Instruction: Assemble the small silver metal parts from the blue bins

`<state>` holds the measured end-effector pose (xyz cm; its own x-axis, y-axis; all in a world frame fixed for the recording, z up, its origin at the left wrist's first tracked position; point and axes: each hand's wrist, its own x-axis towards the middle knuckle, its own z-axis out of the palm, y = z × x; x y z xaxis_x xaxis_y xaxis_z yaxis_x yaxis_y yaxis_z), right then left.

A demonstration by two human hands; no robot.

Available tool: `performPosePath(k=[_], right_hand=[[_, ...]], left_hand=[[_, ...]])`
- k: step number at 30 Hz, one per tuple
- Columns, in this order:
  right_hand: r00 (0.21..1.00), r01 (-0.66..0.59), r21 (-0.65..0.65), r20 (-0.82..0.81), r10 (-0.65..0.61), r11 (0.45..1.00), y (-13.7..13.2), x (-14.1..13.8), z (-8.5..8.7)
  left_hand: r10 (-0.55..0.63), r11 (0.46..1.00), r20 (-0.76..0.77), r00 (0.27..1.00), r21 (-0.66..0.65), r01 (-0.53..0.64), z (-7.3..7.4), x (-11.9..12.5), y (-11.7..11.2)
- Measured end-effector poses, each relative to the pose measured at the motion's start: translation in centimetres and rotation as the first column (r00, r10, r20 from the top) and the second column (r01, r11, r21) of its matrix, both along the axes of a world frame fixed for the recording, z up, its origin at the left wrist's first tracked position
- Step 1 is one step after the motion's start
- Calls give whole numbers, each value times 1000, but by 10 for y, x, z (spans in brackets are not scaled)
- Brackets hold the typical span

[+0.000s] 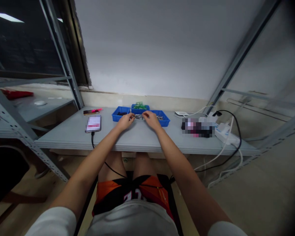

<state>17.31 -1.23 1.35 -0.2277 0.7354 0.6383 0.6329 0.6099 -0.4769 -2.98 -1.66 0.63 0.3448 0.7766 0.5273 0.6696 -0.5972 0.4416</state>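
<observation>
My left hand (pixel 126 121) and my right hand (pixel 150 118) are held a short way apart over the desk, near its back edge. Between their fingertips lies a small heap of shiny metal pieces (pixel 139 116), too small to name. Both hands have thumb and fingers pinched together; what is in each pinch is too small to make out. A blue bin (pixel 115 117) with dark pieces stands beside my left hand. Behind the heap, another blue bin (pixel 135 110) holds green plastic pieces (pixel 140 106). Partly behind my right hand is a third blue bin (pixel 165 122) with metal pieces.
On the left of the grey desk (pixel 137 139) are a phone (pixel 93 124) with a black cable and a dark item with a pink part (pixel 95 110). To the right lie a white device (pixel 181 113), a blurred-out object (pixel 198 127), and a power strip (pixel 226 135) with trailing cables.
</observation>
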Motion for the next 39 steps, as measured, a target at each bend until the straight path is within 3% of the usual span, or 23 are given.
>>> performPosePath(k=[2,5,7,9,10,13,15,17,21,28,32,35,39], right_hand=[[981,188,81,-64,-183,979,0,11,5],[857,512,52,-98,-506,858,-2,27,8],[793,609,-18,-29,-609,793,-4,32,9],[769,639,2,19,-639,769,-6,29,8],[778,626,43,35,-628,778,-7,24,8],[879,398,133,226,-419,908,-9,1,3],[873,286,102,383,-303,953,-9,-13,-2],[833,277,59,482,-271,959,-6,-21,-5],[788,352,42,526,-320,935,9,-25,-2],[748,319,-96,636,-188,943,29,-31,1],[758,286,-78,629,-175,955,29,-30,-1],[829,231,-58,534,-165,971,26,-29,0],[946,-56,-86,313,81,995,15,-31,0]], left_hand=[[-5,999,-82,997,-54,0,-2,0,0],[-23,997,-184,983,-83,8,-6,-2,4],[-21,997,-218,976,-81,3,-9,-4,6],[-8,997,-239,971,-79,-11,-10,-5,7],[-3,997,-248,969,-81,-18,-10,-5,7],[8,995,-267,964,-92,-34,-9,-5,6],[20,994,-273,962,-102,-49,-9,-4,4],[29,992,-268,963,-113,-61,-8,-4,3],[14,991,-262,965,-123,-47,-8,-3,2],[10,992,-286,958,-115,-44,-6,-3,0],[6,992,-292,956,-117,-42,-6,-3,0],[16,992,-266,964,-117,-49,-7,-3,1],[29,994,-185,982,-94,-47,-7,-2,1]])
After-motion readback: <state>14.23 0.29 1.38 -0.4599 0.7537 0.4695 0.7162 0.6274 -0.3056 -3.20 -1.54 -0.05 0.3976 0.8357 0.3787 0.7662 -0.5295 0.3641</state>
